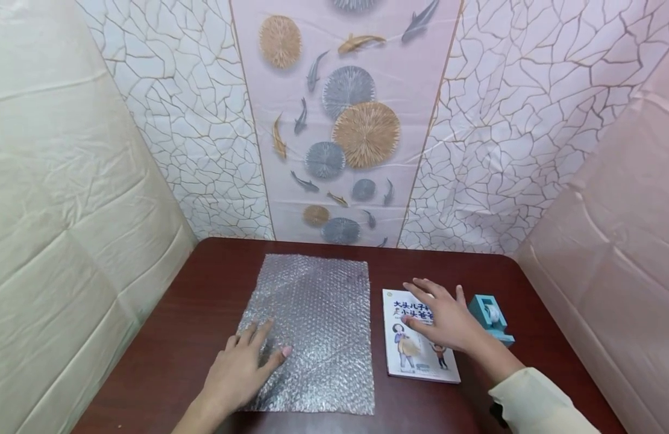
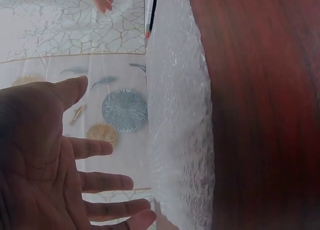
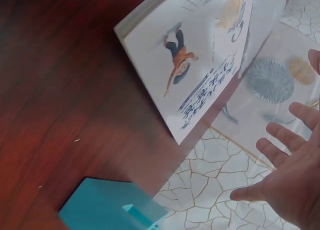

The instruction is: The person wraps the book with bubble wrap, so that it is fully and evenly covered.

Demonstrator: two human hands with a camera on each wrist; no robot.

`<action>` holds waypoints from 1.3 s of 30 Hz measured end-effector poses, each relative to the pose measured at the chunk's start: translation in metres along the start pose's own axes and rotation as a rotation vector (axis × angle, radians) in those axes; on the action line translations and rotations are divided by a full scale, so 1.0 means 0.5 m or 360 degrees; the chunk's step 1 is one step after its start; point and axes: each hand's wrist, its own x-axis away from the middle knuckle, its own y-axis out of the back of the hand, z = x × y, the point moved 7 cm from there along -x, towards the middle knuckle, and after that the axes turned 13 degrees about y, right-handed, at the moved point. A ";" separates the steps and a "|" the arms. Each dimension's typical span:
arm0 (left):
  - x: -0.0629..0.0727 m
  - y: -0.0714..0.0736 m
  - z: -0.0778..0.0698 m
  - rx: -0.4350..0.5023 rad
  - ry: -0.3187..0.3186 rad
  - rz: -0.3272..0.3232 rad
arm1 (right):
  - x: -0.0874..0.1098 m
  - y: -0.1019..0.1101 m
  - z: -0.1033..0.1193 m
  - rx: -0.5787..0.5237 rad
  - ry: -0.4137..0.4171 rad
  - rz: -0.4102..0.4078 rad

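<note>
A sheet of clear bubble wrap (image 1: 318, 301) lies flat on the dark red table. Over its lower left edge is my left hand (image 1: 239, 367), fingers spread; the left wrist view shows the palm above the bubble wrap (image 2: 180, 115) with nothing held. To the right lies a white picture book (image 1: 407, 355) with cartoon figures and blue Chinese lettering. My right hand (image 1: 445, 316) hovers over the book with loosely spread fingers, hiding part of its cover. In the right wrist view that hand (image 3: 292, 175) holds nothing, and the book (image 3: 200, 55) lies apart from it.
A teal tape dispenser (image 1: 489, 319) with a roll of tape stands right of the book. The table (image 1: 177, 319) meets a patterned cloth backdrop (image 1: 204, 150) at its far edge. Pale cloth walls (image 1: 52, 181) rise on both sides.
</note>
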 end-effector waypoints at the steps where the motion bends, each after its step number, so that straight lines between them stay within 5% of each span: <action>1: 0.001 -0.003 0.001 -0.0001 0.0009 0.0006 | -0.004 -0.002 0.002 -0.0013 0.0010 0.0007; 17: 0.011 -0.048 0.024 -0.0017 0.0106 0.0208 | -0.061 -0.040 0.028 -0.0121 0.0172 0.0125; 30: 0.028 -0.054 0.028 -0.0170 0.0102 0.0102 | -0.109 -0.073 0.033 -0.0199 0.0185 0.0253; 39: 0.027 -0.065 0.027 -0.0236 0.0120 0.0136 | -0.140 -0.099 0.037 -0.0204 0.0185 0.0297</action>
